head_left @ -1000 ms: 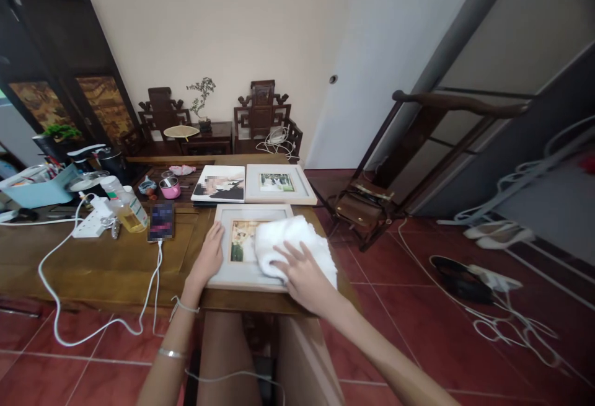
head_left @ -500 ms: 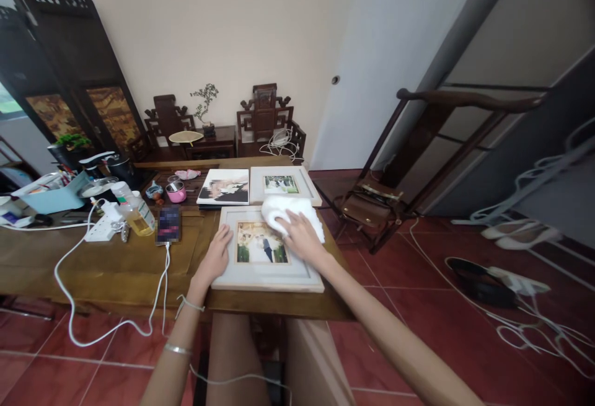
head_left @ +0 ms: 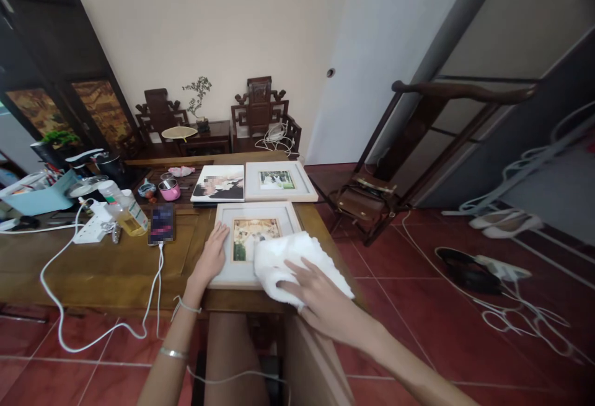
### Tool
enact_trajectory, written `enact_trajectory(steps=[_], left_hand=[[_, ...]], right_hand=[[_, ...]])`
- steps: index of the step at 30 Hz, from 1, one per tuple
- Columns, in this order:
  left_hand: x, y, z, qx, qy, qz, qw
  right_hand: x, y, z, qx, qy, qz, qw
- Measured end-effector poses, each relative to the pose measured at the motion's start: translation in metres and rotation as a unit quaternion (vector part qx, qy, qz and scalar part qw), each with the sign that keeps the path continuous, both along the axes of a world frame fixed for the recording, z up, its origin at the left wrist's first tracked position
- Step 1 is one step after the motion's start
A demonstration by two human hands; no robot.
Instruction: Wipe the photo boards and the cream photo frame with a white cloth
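Note:
A pale wooden picture frame (head_left: pixel 288 211) with a wedding photo lies flat near the table's front edge. My left hand (head_left: pixel 212 256) holds its left side, fingers together over the edge; the thumb is not clearly visible. A folded white cloth (head_left: pixel 297 254) covers the frame's lower right corner and part of the photo. My right hand (head_left: pixel 320 300) is closed on this cloth and presses it down, fingers partly sunk in the fabric. Behind lie a second picture frame (head_left: pixel 304 184) and a white-edged photo album or panel (head_left: pixel 218 183), side by side.
On the table's left stand a phone (head_left: pixel 161 225) with a cable, a bottle of yellowish liquid (head_left: pixel 132 217), a white power strip (head_left: pixel 96 223), a pink cup (head_left: pixel 170 189) and a blue bin (head_left: pixel 46 194). A wooden chair (head_left: pixel 367 186) holding a brown bag stands right of the table.
My right hand has drawn the cloth from the frame's upper right toward me to its lower right corner. My left hand stays on the left side. The view has shifted slightly.

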State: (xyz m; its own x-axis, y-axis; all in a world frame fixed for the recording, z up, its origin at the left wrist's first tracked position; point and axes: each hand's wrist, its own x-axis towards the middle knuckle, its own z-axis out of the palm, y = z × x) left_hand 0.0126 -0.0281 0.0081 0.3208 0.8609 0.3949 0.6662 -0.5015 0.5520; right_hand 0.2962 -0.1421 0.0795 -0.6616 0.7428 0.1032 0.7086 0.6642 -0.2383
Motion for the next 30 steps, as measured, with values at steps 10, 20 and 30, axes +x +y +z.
enact_trajectory(steps=[10,20,30], left_hand=[[0.003,-0.005,0.008,-0.010,0.003,-0.015,1.000],[0.005,-0.004,0.006,-0.005,-0.016,-0.010,1.000],[0.005,-0.002,0.008,-0.002,-0.017,-0.003,1.000]], right_hand=[[-0.009,0.123,-0.019,0.109,-0.016,-0.158,0.981],[-0.010,0.078,-0.008,0.026,-0.067,-0.060,0.996],[-0.010,0.013,-0.011,-0.006,0.013,0.001,1.000]])
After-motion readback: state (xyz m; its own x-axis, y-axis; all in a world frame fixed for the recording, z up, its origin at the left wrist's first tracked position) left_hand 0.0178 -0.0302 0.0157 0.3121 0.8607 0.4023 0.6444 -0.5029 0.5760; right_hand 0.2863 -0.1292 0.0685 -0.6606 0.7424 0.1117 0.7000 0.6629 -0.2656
